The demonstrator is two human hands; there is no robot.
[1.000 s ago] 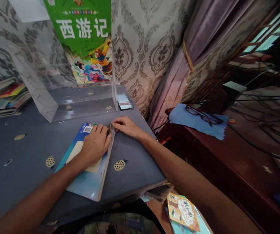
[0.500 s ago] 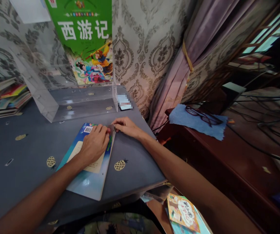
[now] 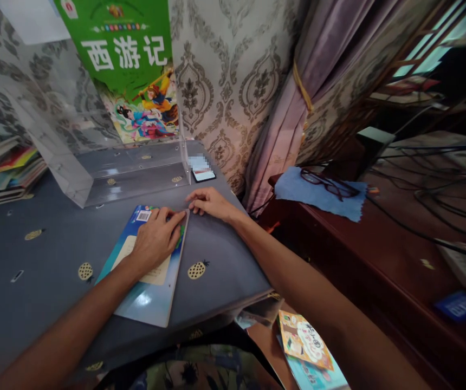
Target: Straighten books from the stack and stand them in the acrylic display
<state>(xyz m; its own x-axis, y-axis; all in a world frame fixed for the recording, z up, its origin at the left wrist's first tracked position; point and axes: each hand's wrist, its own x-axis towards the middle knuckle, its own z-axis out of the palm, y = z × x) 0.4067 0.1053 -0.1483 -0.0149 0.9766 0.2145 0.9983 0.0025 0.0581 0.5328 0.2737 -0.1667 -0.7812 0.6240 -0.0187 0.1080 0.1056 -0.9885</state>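
Observation:
A blue picture book (image 3: 143,303) lies back cover up on the grey tablecloth, its barcode at the far left corner. My left hand (image 3: 157,235) rests flat across its upper part, fingers stretched toward the far right corner and covering part of the cover. Just beyond that corner is my right hand (image 3: 208,205), low over the cloth. Its fingers are loosely bent and apart, with nothing visible between them.
Behind the book stands a clear acrylic stand (image 3: 82,189) with a green book (image 3: 135,81). A phone (image 3: 202,169) lies beside it. Books (image 3: 5,173) are stacked at left. Glasses (image 3: 330,184) rest on a blue cloth (image 3: 293,189) at right. More books (image 3: 306,341) lie below the table edge.
My right hand has let go of the book's far right corner and moved slightly away. My left fingers have stretched toward that corner, which now lies flatter. The view has shifted a little.

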